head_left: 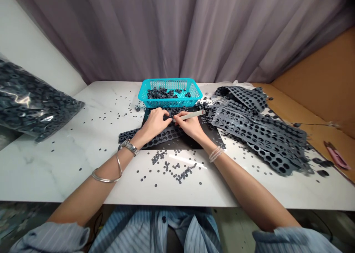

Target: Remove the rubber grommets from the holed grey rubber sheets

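Note:
My right hand (191, 125) is closed around a white pen-like tool (192, 115), whose tip points left toward my other hand. My left hand (155, 123) is pinched on a small black rubber piece (166, 117), partly hidden by the fingers. Both hands meet over a black mat (191, 145). Beneath my left wrist lies a dark perforated rubber strip (166, 136). Just beyond the hands stands a turquoise basket (171, 104) holding a pile of black rubber pieces (161, 93). Many tiny black discs (184, 174) are scattered on the table in front.
Large punched rubber sheets (257, 131) are heaped on the right of the white table (111, 192). A clear bag (30, 101) full of black rings stands at the left. A pink-handled cutter (337, 156) lies far right. A grey curtain (133, 31) hangs behind.

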Demonstrator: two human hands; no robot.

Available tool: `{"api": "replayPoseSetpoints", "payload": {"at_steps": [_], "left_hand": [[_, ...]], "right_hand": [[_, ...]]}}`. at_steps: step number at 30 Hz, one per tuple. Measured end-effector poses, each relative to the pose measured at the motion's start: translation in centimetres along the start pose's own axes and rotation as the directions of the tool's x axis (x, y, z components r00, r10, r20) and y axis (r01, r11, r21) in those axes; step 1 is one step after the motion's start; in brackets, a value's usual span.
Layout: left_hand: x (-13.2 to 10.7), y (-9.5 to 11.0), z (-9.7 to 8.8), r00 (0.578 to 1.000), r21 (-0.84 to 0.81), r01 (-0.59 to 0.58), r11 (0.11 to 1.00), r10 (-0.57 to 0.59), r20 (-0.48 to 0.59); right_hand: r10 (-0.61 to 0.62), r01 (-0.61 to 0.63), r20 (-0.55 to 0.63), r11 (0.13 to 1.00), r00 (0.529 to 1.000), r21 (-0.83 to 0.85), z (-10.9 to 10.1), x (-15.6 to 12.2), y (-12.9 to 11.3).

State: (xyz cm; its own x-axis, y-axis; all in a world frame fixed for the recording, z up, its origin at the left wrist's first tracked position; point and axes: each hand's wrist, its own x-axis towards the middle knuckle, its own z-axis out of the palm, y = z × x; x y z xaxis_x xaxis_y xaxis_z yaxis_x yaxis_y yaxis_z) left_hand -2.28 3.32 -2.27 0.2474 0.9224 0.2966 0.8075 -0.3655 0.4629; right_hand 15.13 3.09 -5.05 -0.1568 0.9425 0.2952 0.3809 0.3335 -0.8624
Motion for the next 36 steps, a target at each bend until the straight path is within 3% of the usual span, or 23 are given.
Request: {"api": "replayPoseSetpoints", "payload": {"at_steps": [4,8,12,15,17,20,23,25,28,36], "left_hand": [[0.2,-0.1,1.0,0.997,0.146,-0.047,0.988,0.038,0.060],[0.2,-0.2,1.5,0.996,0.170,-0.051,0.984,0.039,0.075],[-0.1,0.1,-0.2,0.988,-0.007,-0.059,0.998,0.059,0.143],[-0.4,0.0,-2.4,0.984,-0.243,0.088,0.966,-0.047,0.170],[-0.5,-0.5,-3.6,0.966,-0.468,0.249,0.848,-0.184,0.181],[-0.4,-1.1,-4.0,0.911,-0.796,0.403,0.452,-0.280,0.303],[-0.2,-1.2,-3.6,0.847,-0.868,0.496,0.022,-0.231,0.478],[-0.2,-1.0,-3.3,0.808,-0.834,0.530,-0.152,-0.207,0.552],[-0.2,-0.5,-3.1,0.791,-0.813,0.530,-0.242,-0.203,0.577],[-0.5,-0.7,-2.8,0.786,-0.815,0.520,-0.258,-0.229,0.574]], "right_hand": [[-0.035,0.036,0.025,0.998,0.999,-0.049,0.2,0.2,-0.4],[-0.061,0.064,0.038,0.994,0.997,-0.091,0.3,0.3,-0.7],[-0.067,0.071,0.031,0.988,0.997,-0.137,0.4,0.2,-1.0],[-0.052,0.055,0.024,0.988,0.998,-0.144,0.4,0.1,-1.2],[-0.031,0.032,0.010,0.993,0.999,-0.118,0.4,0.1,-1.1],[0.020,-0.021,-0.033,0.999,0.999,-0.036,0.3,0.3,-0.9],[0.066,-0.062,-0.104,0.997,0.992,0.045,0.1,0.4,-0.5],[0.073,-0.064,-0.138,0.995,0.988,0.072,0.0,0.5,-0.3],[0.077,-0.065,-0.145,0.994,0.986,0.085,-0.2,0.6,-0.1],[0.082,-0.072,-0.130,0.994,0.988,0.084,-0.1,0.5,-0.1]]}}
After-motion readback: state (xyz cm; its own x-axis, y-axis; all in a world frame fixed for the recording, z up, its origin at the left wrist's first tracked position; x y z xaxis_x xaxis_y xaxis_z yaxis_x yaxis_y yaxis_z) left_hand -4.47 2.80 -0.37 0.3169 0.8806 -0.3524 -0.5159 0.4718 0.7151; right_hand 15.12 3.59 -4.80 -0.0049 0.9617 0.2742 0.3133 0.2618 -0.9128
